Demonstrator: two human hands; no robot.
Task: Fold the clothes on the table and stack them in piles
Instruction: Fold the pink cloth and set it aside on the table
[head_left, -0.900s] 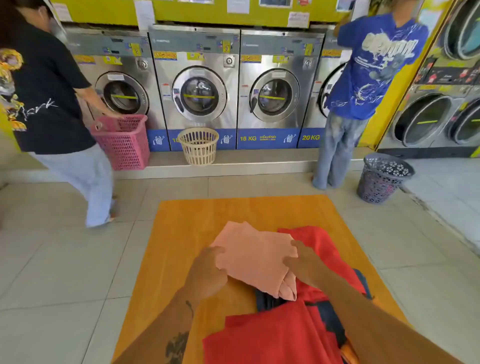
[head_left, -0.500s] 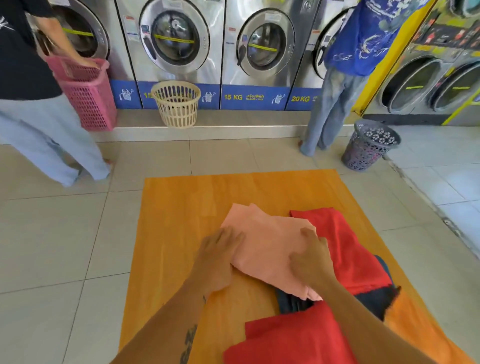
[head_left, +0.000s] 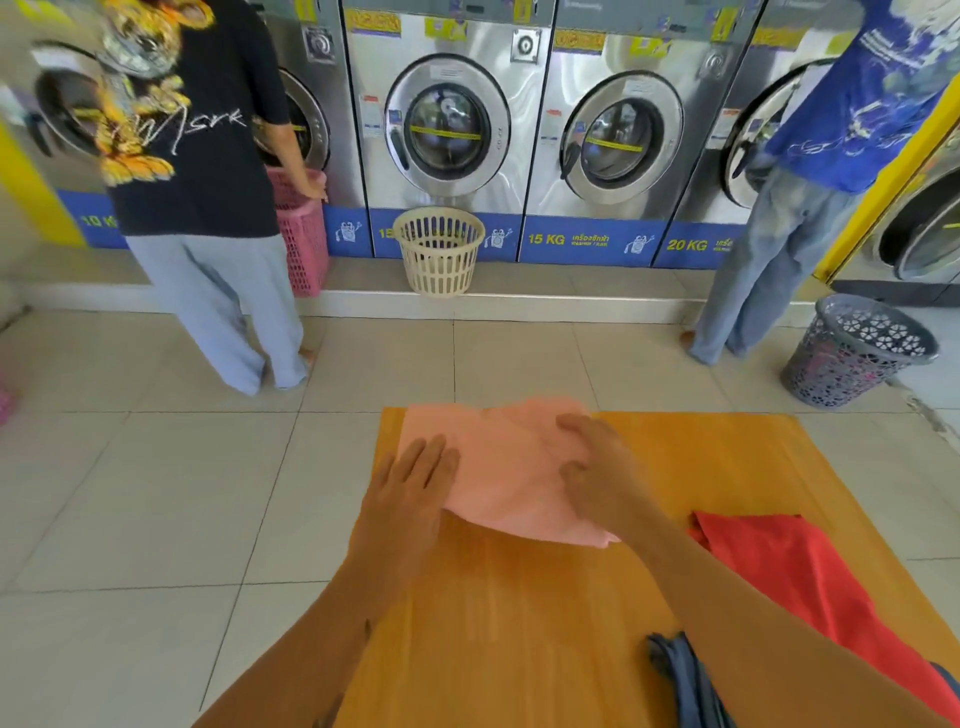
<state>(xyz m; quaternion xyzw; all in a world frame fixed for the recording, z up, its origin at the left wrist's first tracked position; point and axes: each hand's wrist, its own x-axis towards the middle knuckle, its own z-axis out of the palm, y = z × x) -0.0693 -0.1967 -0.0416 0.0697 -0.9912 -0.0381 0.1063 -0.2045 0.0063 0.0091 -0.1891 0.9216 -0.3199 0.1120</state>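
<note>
A folded pale pink cloth (head_left: 498, 467) lies at the far left corner of the orange wooden table (head_left: 519, 623). My left hand (head_left: 410, 493) rests flat on the cloth's left edge, fingers spread. My right hand (head_left: 597, 467) presses down on the cloth's right part, fingers bent into the fabric. A red garment (head_left: 789, 571) lies unfolded at the right side of the table, partly behind my right forearm. A dark blue garment (head_left: 685, 680) shows at the bottom edge, mostly hidden.
Beyond the table is tiled floor, then a row of washing machines (head_left: 447, 124). A person in a black shirt (head_left: 197, 156) stands at a pink basket (head_left: 304, 239) on the left; a person in a blue shirt (head_left: 831, 130) stands right. A cream basket (head_left: 439, 249) and a grey basket (head_left: 857, 348) sit nearby.
Both hands have slid the pink cloth away from the red and blue clothes toward the far left corner of the table. The view has swung left, and the person in black has stepped closer.
</note>
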